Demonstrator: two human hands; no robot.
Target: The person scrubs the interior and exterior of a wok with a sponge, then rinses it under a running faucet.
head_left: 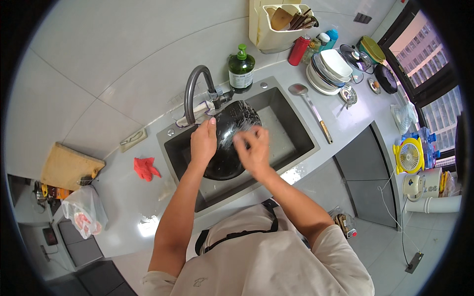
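A round black pan, wet and streaked with pale suds, is held tilted over the dark sink. My left hand grips its left edge, thumb pointing up toward the faucet. Against the pan's surface, my right hand is blurred by motion, its fingers bent. A pale, wiry-looking patch shows beside those fingers; whether it is a scourer or suds I cannot tell. The curved grey faucet arches just above my left hand. Behind it, a whitish cloth lies on the sink's back ledge.
A green pump bottle stands behind the sink. To the right are a metal spatula and stacked dishes. Leftward lie a red cloth, a wooden cutting board and a plastic bag. A utensil holder hangs on the wall.
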